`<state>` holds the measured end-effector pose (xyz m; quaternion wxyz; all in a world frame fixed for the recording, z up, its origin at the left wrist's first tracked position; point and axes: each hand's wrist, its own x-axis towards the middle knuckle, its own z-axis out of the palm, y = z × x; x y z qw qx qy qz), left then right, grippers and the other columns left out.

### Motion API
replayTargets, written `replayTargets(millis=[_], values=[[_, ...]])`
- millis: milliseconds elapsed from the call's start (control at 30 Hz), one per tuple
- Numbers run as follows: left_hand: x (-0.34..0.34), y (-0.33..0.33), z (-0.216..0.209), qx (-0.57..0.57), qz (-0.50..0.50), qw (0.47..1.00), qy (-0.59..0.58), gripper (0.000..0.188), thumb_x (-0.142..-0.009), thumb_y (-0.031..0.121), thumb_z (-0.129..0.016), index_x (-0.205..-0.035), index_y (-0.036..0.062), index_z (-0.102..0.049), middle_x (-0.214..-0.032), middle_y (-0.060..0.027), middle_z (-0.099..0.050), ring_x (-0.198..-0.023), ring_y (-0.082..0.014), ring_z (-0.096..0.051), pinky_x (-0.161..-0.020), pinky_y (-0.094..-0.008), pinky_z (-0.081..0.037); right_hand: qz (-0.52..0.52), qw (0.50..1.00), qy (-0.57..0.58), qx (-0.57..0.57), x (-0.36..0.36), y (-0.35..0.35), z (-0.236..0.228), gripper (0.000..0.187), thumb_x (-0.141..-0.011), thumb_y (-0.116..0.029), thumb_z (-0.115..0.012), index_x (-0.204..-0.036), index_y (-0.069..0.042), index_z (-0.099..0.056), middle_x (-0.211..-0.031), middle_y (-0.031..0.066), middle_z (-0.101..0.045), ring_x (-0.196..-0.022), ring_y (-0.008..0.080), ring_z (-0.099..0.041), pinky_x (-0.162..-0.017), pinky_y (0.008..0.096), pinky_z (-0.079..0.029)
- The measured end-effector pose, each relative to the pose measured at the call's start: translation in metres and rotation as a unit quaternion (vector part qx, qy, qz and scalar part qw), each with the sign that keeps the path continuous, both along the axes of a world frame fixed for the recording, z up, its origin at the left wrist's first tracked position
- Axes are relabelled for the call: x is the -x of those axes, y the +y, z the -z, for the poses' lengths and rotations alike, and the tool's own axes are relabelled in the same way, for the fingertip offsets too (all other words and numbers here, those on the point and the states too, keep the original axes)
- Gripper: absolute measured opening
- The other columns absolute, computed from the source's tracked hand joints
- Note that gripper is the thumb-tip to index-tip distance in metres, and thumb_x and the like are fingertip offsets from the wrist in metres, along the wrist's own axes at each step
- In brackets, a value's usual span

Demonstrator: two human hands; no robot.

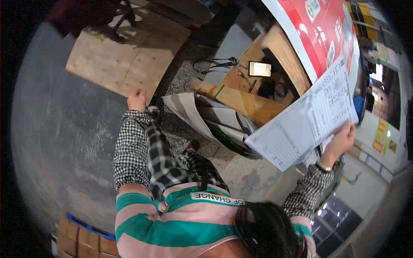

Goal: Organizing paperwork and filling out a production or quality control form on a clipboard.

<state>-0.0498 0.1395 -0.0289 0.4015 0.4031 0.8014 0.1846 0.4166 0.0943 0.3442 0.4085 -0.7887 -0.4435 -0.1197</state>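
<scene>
Fingers: right hand (344, 138) is pinching the printed paper sheet (307, 118); left hand (137, 101) hanging closed, empty.
Sheet axis: running up-right from its low left corner.
Nearer: right hand.

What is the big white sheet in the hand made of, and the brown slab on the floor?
The sheet in the right hand looks like thin matte paper: it bends and carries rows of print. The slab seems to be plywood or cardboard; it is flat, tan and dull.

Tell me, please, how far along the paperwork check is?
Done: nothing looks finished. In hand: the right hand holds the printed sheets up beside the wooden table. Left: the left hand hangs at the side, and the phone lies untouched on the table.
</scene>
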Motion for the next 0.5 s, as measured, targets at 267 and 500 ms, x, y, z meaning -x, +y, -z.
replayTargets(millis=[267,500], values=[[0.011,0.113,-0.001,-0.165,0.06,0.977,-0.12,0.038,-0.084,0.03,-0.057,-0.11,0.0016,-0.058,-0.102,-0.0234,-0.061,-0.097,-0.0267,-0.06,-0.082,-0.0349,-0.046,0.074,0.98,-0.084,0.161,0.039,-0.046,-0.003,0.031,-0.093,-0.013,-0.046,-0.114,0.01,-0.049,-0.108,0.0187,-0.057,-0.099,0.0246,-0.053,-0.091,0.0341,-0.04],[-0.028,0.298,-0.107,-0.359,-0.112,0.906,-0.194,0.038,-0.085,0.039,-0.058,-0.08,0.0013,-0.056,-0.061,-0.0061,-0.055,-0.055,-0.0139,-0.051,-0.051,-0.0305,-0.038,0.087,0.968,-0.142,0.189,0.022,-0.065,-0.008,0.024,-0.096,-0.016,-0.043,-0.102,0.007,-0.045,-0.094,0.0149,-0.05,-0.087,0.0226,-0.047,-0.083,0.0306,-0.039]])
